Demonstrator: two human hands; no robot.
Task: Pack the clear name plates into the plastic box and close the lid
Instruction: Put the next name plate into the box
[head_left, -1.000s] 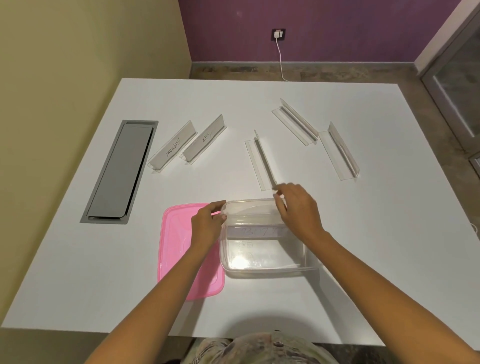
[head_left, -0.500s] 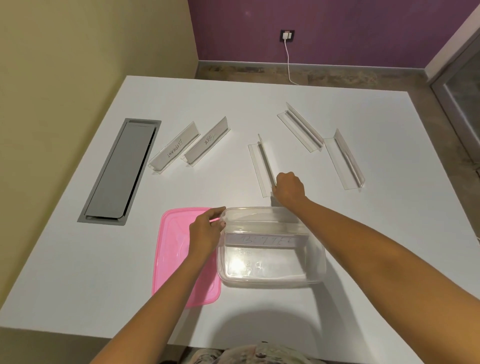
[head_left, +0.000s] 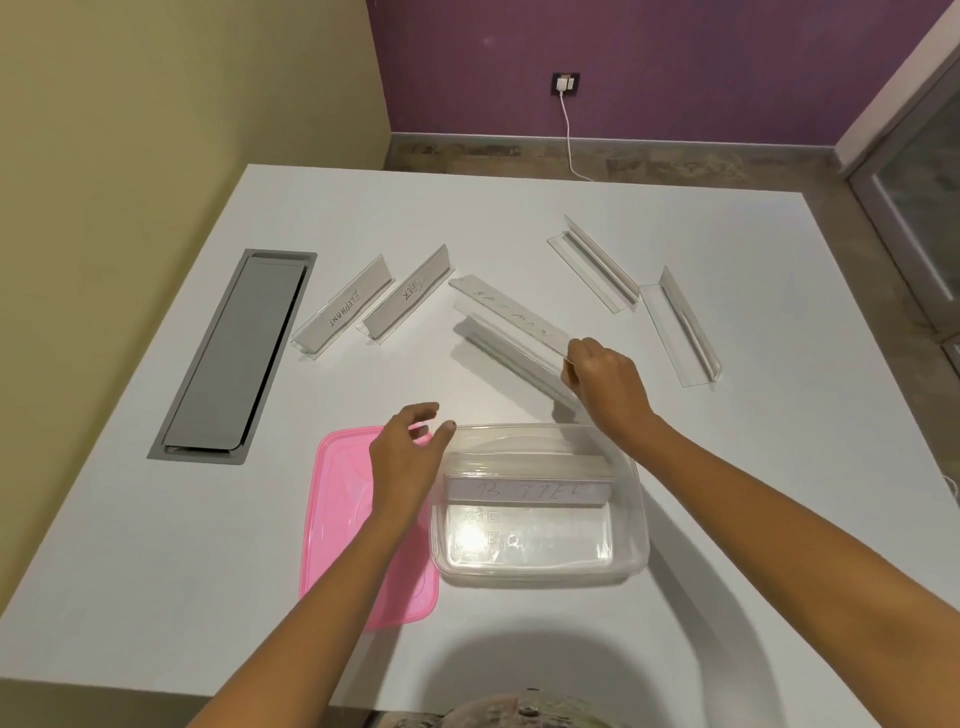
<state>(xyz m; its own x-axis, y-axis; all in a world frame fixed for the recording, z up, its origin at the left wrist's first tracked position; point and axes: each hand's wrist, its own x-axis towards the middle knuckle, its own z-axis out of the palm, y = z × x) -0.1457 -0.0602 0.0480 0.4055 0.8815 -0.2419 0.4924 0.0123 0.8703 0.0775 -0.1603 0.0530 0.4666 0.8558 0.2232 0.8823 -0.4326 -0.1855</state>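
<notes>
Lifting one clear name plate (head_left: 511, 332) off the white table (head_left: 727, 467), the right hand (head_left: 605, 382) now pinches its near end between thumb and fingers; half a second ago that same plate lay flat and the hand was only reaching its end, so the pick-up has just been made. The plate hangs tilted above the surface with its shadow beneath it, its far end pointing toward the two labelled plates (head_left: 374, 306) at the left. The left hand (head_left: 408, 457) has let go of the rim of the plastic box (head_left: 540, 566) and hovers with fingers loosely spread, just beside the box's far-left corner and over the pink lid (head_left: 343, 545). One plate (head_left: 527, 491) already stands inside the box against its far wall. Two more unlabelled plates (head_left: 639, 296) lie at the right, well apart from the box. By my count four plates wait on the table besides the one in hand, so the packing is in its early part, and the lid lies beside the box, not yet on.
</notes>
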